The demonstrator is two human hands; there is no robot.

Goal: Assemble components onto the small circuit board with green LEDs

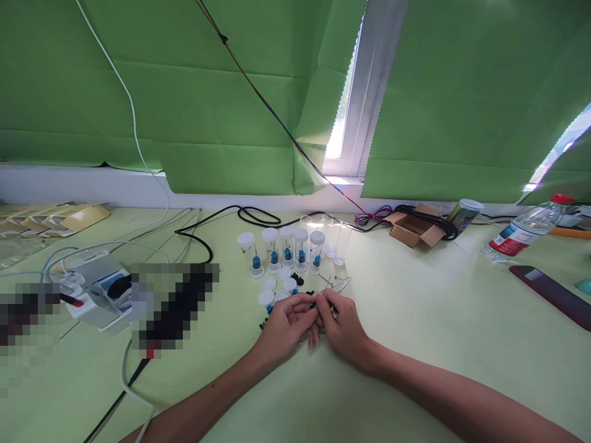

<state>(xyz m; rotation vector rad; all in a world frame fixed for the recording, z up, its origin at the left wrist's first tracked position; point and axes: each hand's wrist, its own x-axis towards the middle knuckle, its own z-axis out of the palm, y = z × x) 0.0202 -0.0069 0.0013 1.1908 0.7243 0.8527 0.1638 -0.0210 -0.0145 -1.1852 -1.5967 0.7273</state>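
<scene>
My left hand (290,320) and my right hand (344,323) meet over the table with fingers bent and tips pinched together. Between the fingertips a small black part (314,304) partly shows; its kind is hidden. Just beyond my hands lie loose white caps (266,298), small black pieces (298,280) and thin metal pieces (341,284). Several clear capped vials (256,249) with a blue-and-black piece inside each stand upright in a row behind these. Some small blue and black pieces (264,323) are partly covered by my left hand.
Empty clear tubes (340,246) stand right of the vials. Farther right are a cardboard box (415,227), a can (464,215), a tilted-looking water bottle (524,231) and a dark flat object (551,295). A white power strip (99,289) and cables occupy the left.
</scene>
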